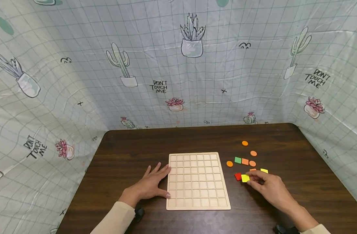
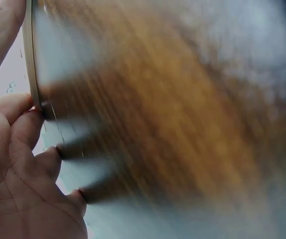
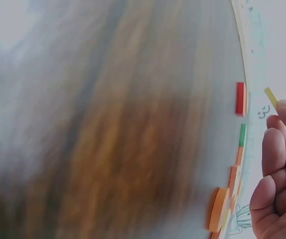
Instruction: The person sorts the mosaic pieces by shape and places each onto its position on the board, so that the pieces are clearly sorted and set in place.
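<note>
A pale wooden board [image 1: 197,180] with a grid of square recesses lies on the dark table. My left hand [image 1: 147,185] is spread at its left edge, with thumb and fingertips against the rim; the left wrist view shows them along that edge. To the right of the board, my right hand [image 1: 270,188] pinches a yellow square tile [image 1: 245,178] between thumb and fingers. In the right wrist view the yellow tile [image 3: 270,97] is seen edge-on, raised off the table. A red tile [image 1: 238,176] lies just left of it in the head view.
Beyond the right hand lie a green tile [image 1: 238,160], an orange square tile [image 1: 245,161], another yellow tile [image 1: 264,170] and several orange discs [image 1: 253,153]. A patterned curtain [image 1: 193,81] hangs around the dark wooden table [image 1: 131,146].
</note>
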Available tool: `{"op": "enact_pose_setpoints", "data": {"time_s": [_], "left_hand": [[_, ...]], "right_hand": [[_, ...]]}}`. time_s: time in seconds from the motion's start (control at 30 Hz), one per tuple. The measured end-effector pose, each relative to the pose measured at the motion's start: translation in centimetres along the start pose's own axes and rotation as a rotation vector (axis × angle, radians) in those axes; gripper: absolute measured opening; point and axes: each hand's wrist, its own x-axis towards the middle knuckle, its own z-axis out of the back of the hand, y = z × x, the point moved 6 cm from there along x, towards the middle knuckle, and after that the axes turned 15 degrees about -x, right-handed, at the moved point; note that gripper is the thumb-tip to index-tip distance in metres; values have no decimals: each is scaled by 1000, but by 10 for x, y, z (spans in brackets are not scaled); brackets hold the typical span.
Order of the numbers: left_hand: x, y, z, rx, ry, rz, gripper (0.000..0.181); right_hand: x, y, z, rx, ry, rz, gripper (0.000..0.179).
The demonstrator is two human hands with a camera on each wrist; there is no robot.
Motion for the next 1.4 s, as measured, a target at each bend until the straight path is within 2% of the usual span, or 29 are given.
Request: {"op": "enact_pose_setpoints", "data": {"time_s": [0.23, 0.47, 0.67, 0.97, 1.17, 1.4], "left_hand": [[-1, -2, 0, -6, -5, -3, 103], [0, -1, -2, -10, -7, -6, 103], [0, -2, -3, -14, -9, 3, 103], [0, -2, -3, 2, -12, -1, 105], [-1, -2, -4, -18, -14, -2, 107], [-1, -3, -4, -28, -5, 0, 107]], "right_hand": [[7, 7, -2, 95, 61, -79, 24], [21, 24, -10, 259, 149, -145, 28], [36, 45, -19, 366, 176, -130, 29], [57, 72, -30, 386, 203, -107, 26], [73, 92, -38, 418, 227, -70, 24], [96, 109, -50, 460, 274, -85, 24]]}}
